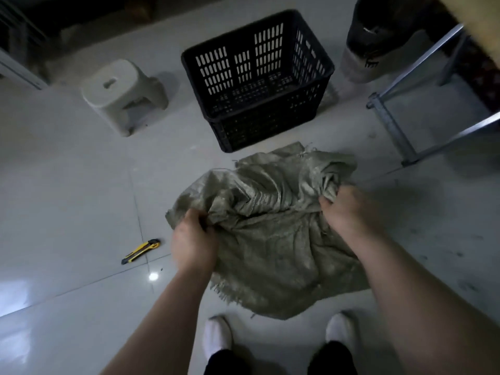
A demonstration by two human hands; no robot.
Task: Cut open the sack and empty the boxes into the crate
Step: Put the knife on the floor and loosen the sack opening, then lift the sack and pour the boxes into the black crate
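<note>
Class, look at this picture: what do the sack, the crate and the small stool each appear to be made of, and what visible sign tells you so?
Sack: looks like woven plastic fabric, grey-green with a slight sheen; frayed threads hang at its edges.
Crate: apparently moulded hard plastic, dark and matt, with regular slotted walls.
Stool: probably moulded plastic, cream, smooth, in one piece with rounded corners.

A pale plastic stool (123, 94) is standing on the glossy tiled floor (67, 185), while a dark bin (378, 41) and a metal frame (422, 109) are sitting at the far right.
</note>
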